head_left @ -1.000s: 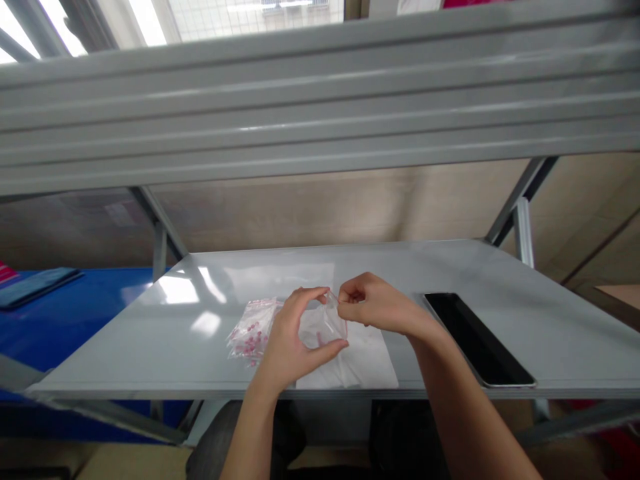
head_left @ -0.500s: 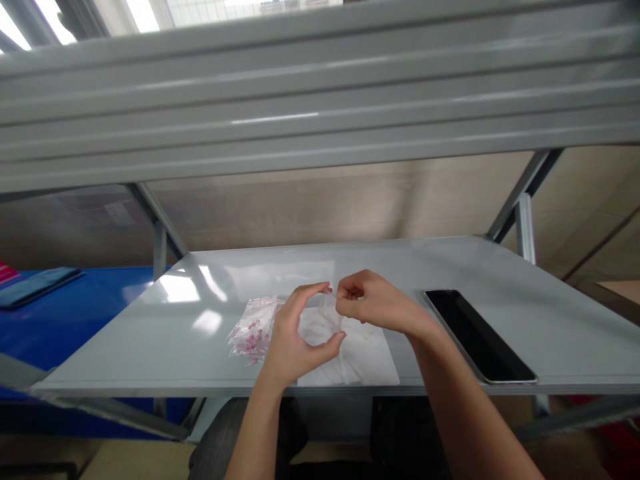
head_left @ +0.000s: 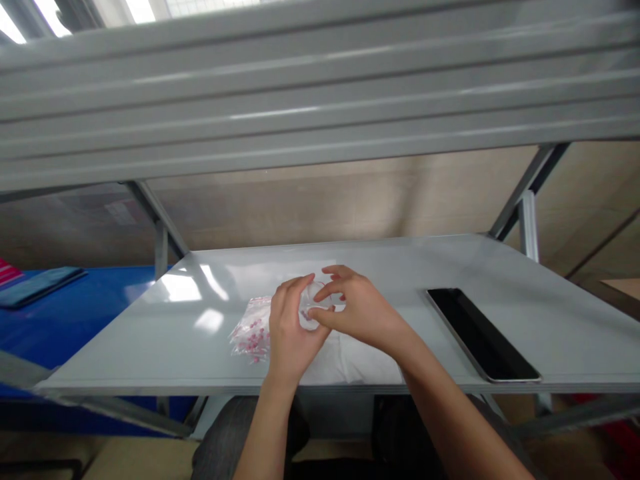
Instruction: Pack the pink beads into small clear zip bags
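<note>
My left hand (head_left: 291, 321) curves round a small clear plastic bag (head_left: 311, 293), holding it between fingers and thumb above the table. The bag's see-through film bulges in a rounded shape, and its edges are hard to make out. Close against it is my right hand (head_left: 350, 303), its fingers spread and its thumb and index fingertip at the bag; I cannot tell how firmly they touch. Beneath the hands lies a white sheet (head_left: 360, 360), partly covered by them. Just left of my left hand is a pile of clear bags with small pink pieces (head_left: 253, 333).
A black-screened tablet (head_left: 483, 333) lies on the right of the grey table (head_left: 150, 353). A thick grey ribbed beam (head_left: 320, 100) crosses above the table. To the left is a blue surface (head_left: 120, 287) with a folded blue cloth (head_left: 43, 287) on it.
Both hands have shifted slightly left and closer together. My right hand's curled fingers have spread, and the clear bag now bulges between the hands.
</note>
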### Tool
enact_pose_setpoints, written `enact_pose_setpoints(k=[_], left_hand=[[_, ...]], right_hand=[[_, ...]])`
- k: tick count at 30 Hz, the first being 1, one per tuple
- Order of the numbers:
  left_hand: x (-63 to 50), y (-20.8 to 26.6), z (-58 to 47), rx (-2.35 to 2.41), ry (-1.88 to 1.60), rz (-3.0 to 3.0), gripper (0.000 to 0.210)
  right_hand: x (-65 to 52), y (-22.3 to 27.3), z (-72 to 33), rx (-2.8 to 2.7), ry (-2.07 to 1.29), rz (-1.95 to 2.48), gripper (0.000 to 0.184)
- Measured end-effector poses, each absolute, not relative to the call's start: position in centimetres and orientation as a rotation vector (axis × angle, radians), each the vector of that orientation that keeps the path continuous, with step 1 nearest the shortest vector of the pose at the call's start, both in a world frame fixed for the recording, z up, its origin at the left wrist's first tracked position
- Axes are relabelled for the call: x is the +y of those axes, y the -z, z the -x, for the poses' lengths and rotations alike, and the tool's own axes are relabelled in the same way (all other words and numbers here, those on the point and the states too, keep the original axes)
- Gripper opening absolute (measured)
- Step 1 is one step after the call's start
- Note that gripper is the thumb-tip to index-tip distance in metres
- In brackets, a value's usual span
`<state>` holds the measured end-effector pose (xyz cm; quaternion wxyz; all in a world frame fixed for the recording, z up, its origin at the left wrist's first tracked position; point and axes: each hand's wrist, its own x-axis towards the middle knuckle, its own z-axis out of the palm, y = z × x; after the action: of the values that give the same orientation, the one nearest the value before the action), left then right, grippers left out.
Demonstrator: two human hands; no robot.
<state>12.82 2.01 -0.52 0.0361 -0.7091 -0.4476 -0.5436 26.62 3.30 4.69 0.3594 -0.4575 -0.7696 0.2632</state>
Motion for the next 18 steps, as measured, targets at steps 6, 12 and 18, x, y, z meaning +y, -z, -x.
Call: enact_pose_setpoints(k=[6,12,18], left_hand=[[2.4,0.7,-12.7,-1.394,1.817,2.192,0.047],[2.5,0.7,-12.8,-1.438,2.049,2.249,0.042],[2.5,1.0,-12.3,-1.578,2.204,2.422,0.047]], right_hand=[[4.0,-3.8,-26.1,-1.968,-0.816,0.994,0.02],[4.6,-3.8,-26.6,-1.85,-1.101,0.753,0.02],[5.3,-3.8,-26.8,-1.823,-1.124,0.75,0.019]])
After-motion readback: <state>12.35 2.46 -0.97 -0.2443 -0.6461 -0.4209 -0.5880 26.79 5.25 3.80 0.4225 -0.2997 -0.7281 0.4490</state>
